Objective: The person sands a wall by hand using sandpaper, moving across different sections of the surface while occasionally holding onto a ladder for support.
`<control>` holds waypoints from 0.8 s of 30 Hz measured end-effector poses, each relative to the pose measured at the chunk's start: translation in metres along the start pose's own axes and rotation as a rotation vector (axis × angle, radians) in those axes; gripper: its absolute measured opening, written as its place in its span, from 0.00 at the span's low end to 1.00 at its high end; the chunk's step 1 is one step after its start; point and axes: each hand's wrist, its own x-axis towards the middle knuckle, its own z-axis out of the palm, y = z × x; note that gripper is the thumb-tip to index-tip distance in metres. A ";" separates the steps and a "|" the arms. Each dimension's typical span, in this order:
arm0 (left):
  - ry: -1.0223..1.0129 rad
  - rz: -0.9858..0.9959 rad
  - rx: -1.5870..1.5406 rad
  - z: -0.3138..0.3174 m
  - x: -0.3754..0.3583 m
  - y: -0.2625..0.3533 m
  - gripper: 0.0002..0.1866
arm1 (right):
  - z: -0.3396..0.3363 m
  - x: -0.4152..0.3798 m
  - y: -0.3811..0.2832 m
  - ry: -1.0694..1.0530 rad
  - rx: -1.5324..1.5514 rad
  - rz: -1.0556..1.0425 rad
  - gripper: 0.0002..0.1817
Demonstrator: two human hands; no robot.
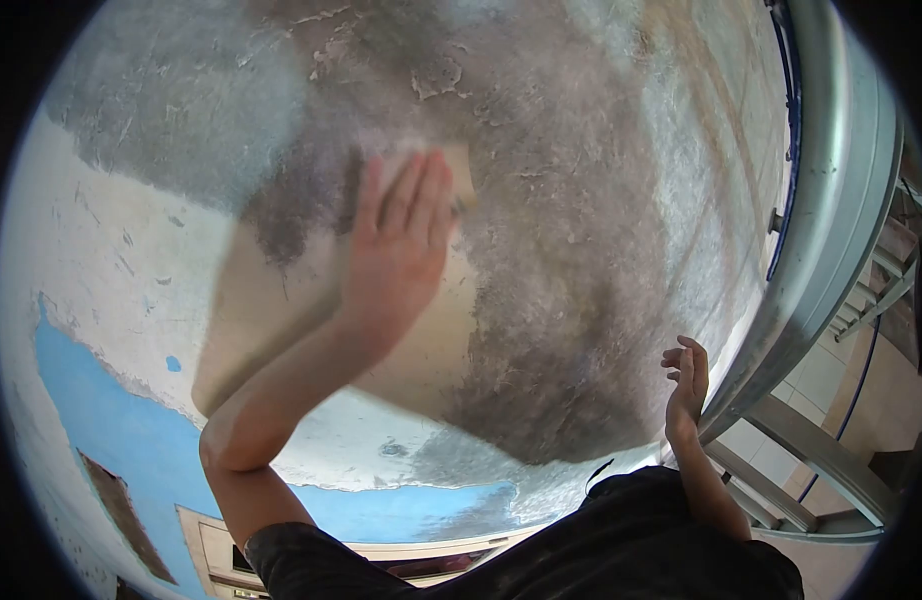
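The left hand, at eleven o'clock, presses a pale sheet to the wall, fingers extended. At four, the right hand is loosely open.

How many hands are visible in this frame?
2: the left hand, blurred, over the patchy wall; the right hand, raised, near the metal frame.

From here the light looks soft and moderately bright, with a pale sheen on the metal rail at right. The raised hand is motion-blurred; fisheye distortion bends the blackened edges.
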 end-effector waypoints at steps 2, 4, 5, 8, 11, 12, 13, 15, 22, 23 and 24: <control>0.035 0.063 -0.099 0.007 -0.013 0.007 0.24 | -0.001 -0.001 -0.001 -0.012 0.014 0.011 0.17; 0.069 0.112 -0.101 0.009 -0.008 -0.008 0.25 | 0.000 0.000 0.001 -0.003 0.016 0.010 0.17; 0.081 0.129 -0.055 0.007 0.005 -0.030 0.26 | 0.000 0.000 0.003 -0.002 0.015 0.009 0.17; 0.064 0.036 0.030 0.006 0.018 -0.041 0.27 | -0.001 0.002 0.004 -0.004 -0.013 -0.017 0.17; 0.017 0.098 0.063 0.006 0.001 -0.012 0.23 | 0.000 -0.001 0.001 0.010 0.009 -0.012 0.17; -0.004 0.160 0.067 0.008 -0.010 0.000 0.22 | 0.001 -0.001 0.000 0.019 0.010 -0.006 0.16; 0.022 0.170 -0.013 0.010 -0.017 0.005 0.22 | 0.002 -0.001 -0.001 0.024 0.008 0.000 0.16; 0.075 0.181 -0.174 0.014 -0.024 0.009 0.22 | 0.000 0.000 -0.001 0.027 0.008 -0.003 0.16; 0.103 0.005 -0.005 0.004 0.011 -0.021 0.22 | -0.001 0.000 0.003 -0.012 0.001 -0.011 0.16; 0.070 0.058 0.062 0.012 0.001 -0.008 0.21 | -0.001 -0.001 0.002 -0.013 0.005 -0.006 0.15; 0.043 0.110 0.130 0.018 -0.008 0.005 0.21 | -0.001 -0.001 0.001 -0.010 0.008 -0.015 0.15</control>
